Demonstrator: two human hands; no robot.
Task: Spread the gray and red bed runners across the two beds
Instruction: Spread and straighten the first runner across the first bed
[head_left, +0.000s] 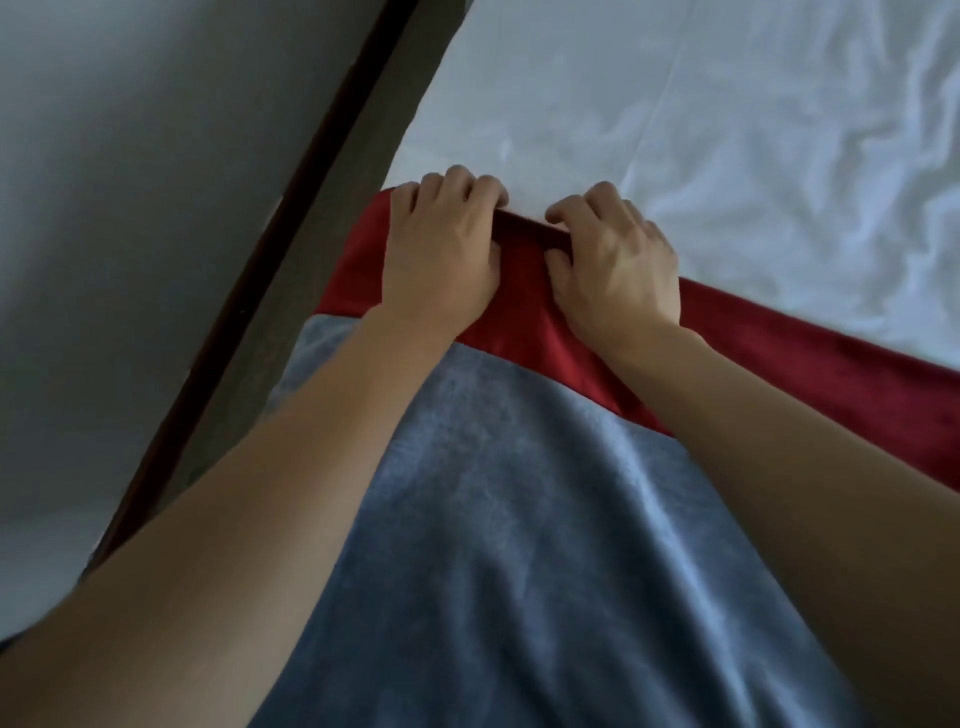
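A gray and red bed runner lies over the near part of a bed with a white sheet. Its wide middle is gray and its far border is a red band. My left hand grips the red edge near the runner's left end, fingers curled over the fold. Close beside it, my right hand grips the same red edge, thumb under and fingers on top. Both forearms stretch over the gray cloth.
A dark wooden bed frame edge runs diagonally along the bed's left side. Beyond it is a pale gray surface. The white sheet is wrinkled toward the far right.
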